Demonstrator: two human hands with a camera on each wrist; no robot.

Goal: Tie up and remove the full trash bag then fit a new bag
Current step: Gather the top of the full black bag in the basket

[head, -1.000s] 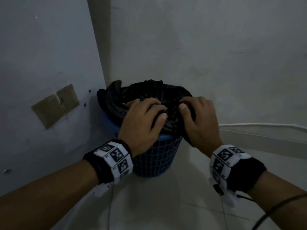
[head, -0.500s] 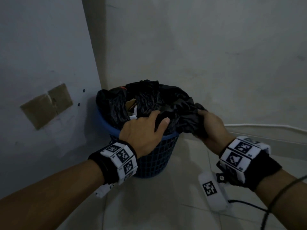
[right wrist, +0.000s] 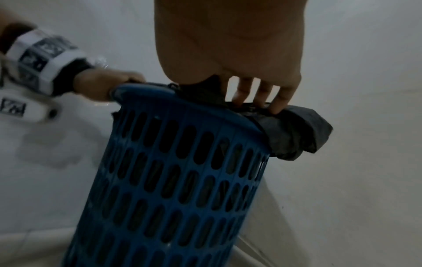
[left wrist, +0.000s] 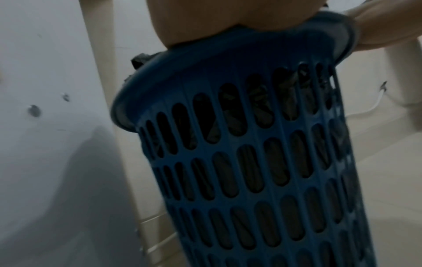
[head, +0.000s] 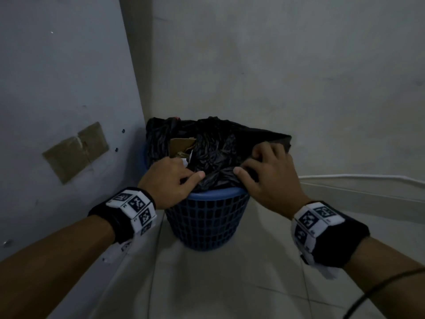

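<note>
1. The black trash bag (head: 213, 153) sits in the blue basket (head: 207, 224) in the wall corner, cardboard (head: 180, 143) showing inside at 10 o'clock.
2. The left hand (head: 171, 180) pinches the bag's near edge.
3. The right hand (head: 269, 176) grips its 3 o'clock edge.

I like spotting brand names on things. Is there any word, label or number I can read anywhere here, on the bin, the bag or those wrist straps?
None can be read as text.
Left wristband: black-and-white square code patterns; tiny marks beside them, too small to read.
Right wristband: the same kind of patterns, small marks too blurred to read.
Blue basket: no label visible.
Black trash bag: no print visible.
Cardboard inside the bag: no print visible.
</note>
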